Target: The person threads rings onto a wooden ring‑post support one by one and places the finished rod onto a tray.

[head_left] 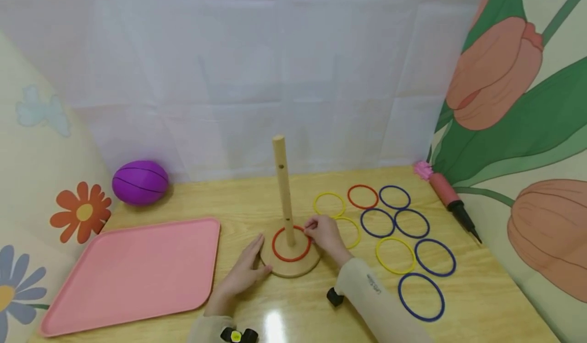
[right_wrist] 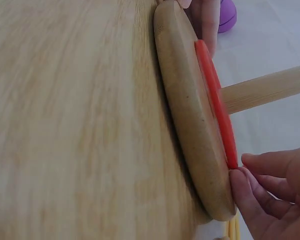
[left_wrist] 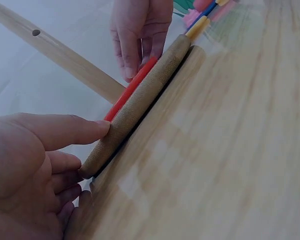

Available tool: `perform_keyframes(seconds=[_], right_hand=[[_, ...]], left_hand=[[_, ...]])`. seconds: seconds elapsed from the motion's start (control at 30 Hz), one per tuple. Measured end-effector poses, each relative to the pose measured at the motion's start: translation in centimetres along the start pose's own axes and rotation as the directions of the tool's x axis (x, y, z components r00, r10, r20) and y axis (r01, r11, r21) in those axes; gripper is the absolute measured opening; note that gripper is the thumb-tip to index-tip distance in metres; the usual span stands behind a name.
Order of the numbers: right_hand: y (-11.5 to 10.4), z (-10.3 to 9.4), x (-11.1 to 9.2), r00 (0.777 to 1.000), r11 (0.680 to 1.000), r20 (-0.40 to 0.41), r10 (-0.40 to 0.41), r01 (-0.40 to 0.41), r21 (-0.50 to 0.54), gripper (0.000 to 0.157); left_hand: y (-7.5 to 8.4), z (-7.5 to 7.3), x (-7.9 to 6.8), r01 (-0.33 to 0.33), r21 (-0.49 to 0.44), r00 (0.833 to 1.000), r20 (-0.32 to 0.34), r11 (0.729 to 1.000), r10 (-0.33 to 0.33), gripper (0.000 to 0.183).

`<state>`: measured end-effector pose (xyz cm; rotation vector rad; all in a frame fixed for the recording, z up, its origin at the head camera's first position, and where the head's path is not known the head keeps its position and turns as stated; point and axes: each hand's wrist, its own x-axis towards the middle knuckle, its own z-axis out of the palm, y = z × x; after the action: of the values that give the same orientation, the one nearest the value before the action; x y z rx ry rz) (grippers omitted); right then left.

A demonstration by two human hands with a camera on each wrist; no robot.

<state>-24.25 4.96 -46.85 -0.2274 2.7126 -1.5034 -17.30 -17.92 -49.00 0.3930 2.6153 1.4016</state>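
A red ring (head_left: 292, 260) is laid around the foot of a wooden peg (head_left: 283, 185), on the round wooden base (head_left: 291, 270) from which the peg is raised upright. Between the two hands the ring is placed, its right edge pinched by the thumb and fingers of the right hand (head_left: 327, 233). The left hand (head_left: 243, 271) is spread at the base's left side, thumb set apart from the extended fingers, and the rim is touched by it (nothing is clasped there). On the worktop (head_left: 247, 200), three yellow rings (head_left: 395, 238), five blue rings (head_left: 399, 291) and a second red ring (head_left: 363, 185) are scattered to the right of the base. A pink tray (head_left: 137, 271) is set left of the left hand, with a purple ball (head_left: 140, 183) behind it.
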Motion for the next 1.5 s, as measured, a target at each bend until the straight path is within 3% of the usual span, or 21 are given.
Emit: perform_keyframes(seconds=[0.23, 0.4, 0.57, 0.7, 0.83, 0.93, 1.27, 1.4, 1.5], right_hand=[[0.3, -1.1, 0.3, 0.999, 0.998, -0.035, -0.018, 0.016, -0.062, 0.005], [1.3, -3.5, 1.2, 0.997, 0.989, -0.063, -0.036, 0.027, -0.144, 0.008], [2.5, -6.3, 2.3, 0.998, 0.977, -0.068, 0.017, -0.031, -0.212, 0.011], [3.5, -7.9, 2.8, 0.994, 0.933, -0.083, 0.069, -0.094, -0.347, 0.008], [4.2, -8.6, 2.8, 0.996, 0.885, -0.073, 0.056, -0.084, -0.458, 0.008], [4.4, -8.8, 2.7, 0.998, 0.864, -0.051, 0.046, -0.065, -0.5, 0.014], [4.0, -8.9, 2.0, 0.994, 0.773, -0.026, 0.107, -0.099, -0.627, 0.007], [3.9, -9.2, 1.7, 0.994, 0.798, -0.045, 0.101, -0.108, -0.593, 0.006], [4.0, -9.4, 1.5, 0.993, 0.836, -0.066, 0.099, -0.119, -0.536, 0.009]], left_hand=[[0.0, -0.1, -0.2, 0.003, -0.011, 1.0, -0.004, 1.0, -0.003, 0.085], [-0.2, 0.1, -0.2, 0.006, 0.008, 1.0, 0.008, 1.0, -0.006, 0.085], [-0.3, 0.2, 0.0, 0.004, 0.018, 1.0, 0.007, 1.0, -0.005, 0.086], [-0.2, 0.2, 0.1, 0.0, 0.028, 1.0, 0.006, 1.0, -0.001, 0.087], [-0.1, 0.1, 0.0, 0.005, 0.028, 1.0, 0.016, 1.0, -0.005, 0.087], [-0.1, 0.1, -0.1, 0.009, 0.024, 1.0, 0.019, 1.0, -0.009, 0.087], [-0.1, 0.3, -0.1, 0.023, 0.021, 0.999, 0.022, 1.0, -0.024, 0.088], [0.0, 0.3, -0.2, 0.014, 0.027, 1.0, 0.011, 1.0, -0.014, 0.087], [-0.1, 0.2, -0.2, 0.008, 0.026, 1.0, 0.003, 1.0, -0.008, 0.088]])
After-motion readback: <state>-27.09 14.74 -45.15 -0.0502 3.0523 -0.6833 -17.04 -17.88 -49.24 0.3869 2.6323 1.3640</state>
